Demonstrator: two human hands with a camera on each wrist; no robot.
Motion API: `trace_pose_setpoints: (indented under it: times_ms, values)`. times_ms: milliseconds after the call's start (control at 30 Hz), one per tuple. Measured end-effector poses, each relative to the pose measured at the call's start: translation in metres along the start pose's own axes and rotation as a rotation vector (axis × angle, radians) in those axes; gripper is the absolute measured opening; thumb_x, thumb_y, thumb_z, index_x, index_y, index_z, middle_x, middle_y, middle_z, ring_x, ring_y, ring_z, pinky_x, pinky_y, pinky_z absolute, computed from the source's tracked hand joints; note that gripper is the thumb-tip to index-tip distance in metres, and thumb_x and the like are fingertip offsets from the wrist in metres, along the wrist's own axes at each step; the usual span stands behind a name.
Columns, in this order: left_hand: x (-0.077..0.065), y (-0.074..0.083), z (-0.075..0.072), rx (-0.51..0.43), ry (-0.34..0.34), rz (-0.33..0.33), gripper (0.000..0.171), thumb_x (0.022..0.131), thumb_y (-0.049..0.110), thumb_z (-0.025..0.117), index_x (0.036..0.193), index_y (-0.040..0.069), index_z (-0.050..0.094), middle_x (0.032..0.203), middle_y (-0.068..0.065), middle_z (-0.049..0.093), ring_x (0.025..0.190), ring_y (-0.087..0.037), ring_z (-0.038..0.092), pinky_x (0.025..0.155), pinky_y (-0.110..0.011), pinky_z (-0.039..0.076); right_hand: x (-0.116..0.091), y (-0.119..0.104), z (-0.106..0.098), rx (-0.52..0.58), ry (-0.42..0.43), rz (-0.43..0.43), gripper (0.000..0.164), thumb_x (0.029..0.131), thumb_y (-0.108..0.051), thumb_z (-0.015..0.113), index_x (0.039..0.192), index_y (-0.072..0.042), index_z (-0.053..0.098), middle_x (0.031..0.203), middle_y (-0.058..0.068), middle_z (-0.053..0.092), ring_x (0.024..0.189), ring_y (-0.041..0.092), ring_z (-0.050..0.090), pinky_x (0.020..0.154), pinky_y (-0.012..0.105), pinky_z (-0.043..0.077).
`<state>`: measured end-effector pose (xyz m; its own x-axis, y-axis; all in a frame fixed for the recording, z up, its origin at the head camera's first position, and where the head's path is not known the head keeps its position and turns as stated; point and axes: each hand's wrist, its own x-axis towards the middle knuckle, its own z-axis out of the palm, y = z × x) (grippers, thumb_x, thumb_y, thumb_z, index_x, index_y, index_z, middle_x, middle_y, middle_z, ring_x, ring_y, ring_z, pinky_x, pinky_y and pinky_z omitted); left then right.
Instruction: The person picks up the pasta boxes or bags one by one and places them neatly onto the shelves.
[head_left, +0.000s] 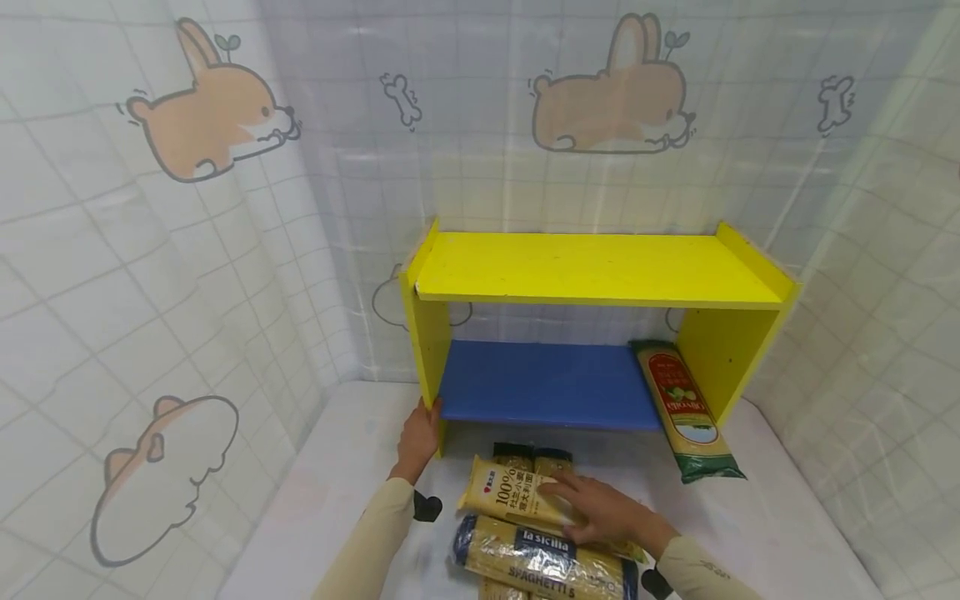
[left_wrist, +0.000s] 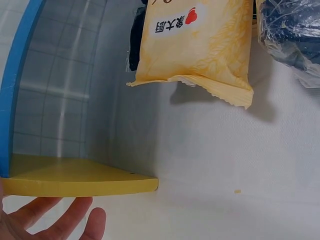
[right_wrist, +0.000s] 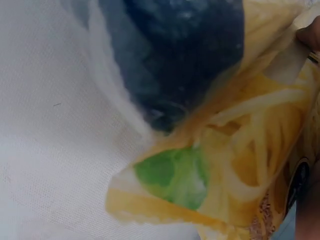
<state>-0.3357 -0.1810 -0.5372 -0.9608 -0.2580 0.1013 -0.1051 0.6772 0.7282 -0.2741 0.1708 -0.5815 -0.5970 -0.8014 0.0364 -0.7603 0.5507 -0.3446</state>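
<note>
In the head view, the right hand [head_left: 600, 508] spans the yellow packet [head_left: 502, 493], grasping it between thumb and fingers. The packet lies towards the worktop's [head_left: 322, 483] near side, in front of the shelf unit [head_left: 585, 267], just beyond the spaghetti pack [head_left: 551, 560] and partly over two dark-topped packs [head_left: 553, 461]. A green-ended packet [head_left: 678, 396] lies at the right end of the blue board [head_left: 547, 383], jutting past its front edge. The left hand [head_left: 415, 440] grips the left side panel [head_left: 427, 358] low on its front edge.

In the left wrist view, that hand's fingers lie along the panel's outer face; the thumb is hidden. The yellow packet's crimped end looks raised over its shadow.

In the blurred right wrist view, a fingertip meets the yellow wrapper near the spaghetti pack's dark end. A grip near mid-length should limit sagging; lift clear of that pack before turning, with the left hand bracing the panel
</note>
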Motion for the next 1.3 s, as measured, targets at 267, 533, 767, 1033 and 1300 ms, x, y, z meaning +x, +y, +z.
trace_pose_setpoints:
  times_ms: [267, 533, 767, 1033, 1300]
  values:
    - [-0.0036, 0.0027, -0.0019, 0.005, 0.003, -0.001, 0.042, 0.111, 0.043, 0.036, 0.120, 0.005, 0.054, 0.088, -0.014, 0.058, 0.074, -0.028, 0.058, 0.060, -0.039, 0.042, 0.0006, 0.0038, 0.0034, 0.017, 0.026, -0.062, 0.064, 0.099, -0.032, 0.067, 0.156, -0.022, 0.040, 0.160, 0.023, 0.040, 0.063, -0.010, 0.044, 0.073, 0.026, 0.051]
    - [-0.0026, 0.0061, -0.0037, 0.014, 0.001, -0.003, 0.042, 0.111, 0.041, 0.036, 0.123, 0.004, 0.053, 0.094, -0.018, 0.062, 0.078, -0.030, 0.061, 0.064, -0.044, 0.047, 0.0018, 0.0022, 0.0021, -0.052, 0.082, -0.109, 0.061, 0.098, -0.025, 0.068, 0.155, -0.022, 0.044, 0.156, 0.021, 0.046, 0.065, -0.011, 0.042, 0.062, 0.015, 0.042]
    - [-0.0030, 0.0051, -0.0031, 0.018, -0.004, -0.008, 0.043, 0.111, 0.041, 0.036, 0.124, 0.004, 0.052, 0.094, -0.018, 0.062, 0.078, -0.031, 0.061, 0.066, -0.046, 0.047, 0.0014, 0.0030, 0.0060, -0.140, 0.091, -0.118, 0.060, 0.098, -0.027, 0.068, 0.154, -0.028, 0.046, 0.155, 0.017, 0.049, 0.066, -0.013, 0.043, 0.058, 0.014, 0.039]
    - [-0.0027, 0.0032, 0.0004, 0.024, -0.008, -0.021, 0.045, 0.111, 0.043, 0.035, 0.127, 0.004, 0.052, 0.095, -0.018, 0.062, 0.080, -0.031, 0.061, 0.068, -0.047, 0.049, -0.0008, -0.0009, 0.0045, -0.248, 0.167, -0.178, 0.060, 0.095, -0.024, 0.073, 0.151, -0.027, 0.050, 0.146, 0.012, 0.058, 0.063, -0.011, 0.035, 0.053, 0.011, 0.027]
    - [-0.0027, 0.0052, -0.0020, 0.022, -0.010, -0.018, 0.043, 0.111, 0.042, 0.036, 0.125, 0.005, 0.052, 0.091, -0.016, 0.059, 0.075, -0.029, 0.059, 0.063, -0.042, 0.046, -0.0011, 0.0016, 0.0097, -0.303, 0.229, -0.197, 0.067, 0.090, -0.023, 0.080, 0.150, -0.029, 0.052, 0.142, 0.012, 0.061, 0.063, -0.011, 0.039, 0.054, 0.009, 0.027]
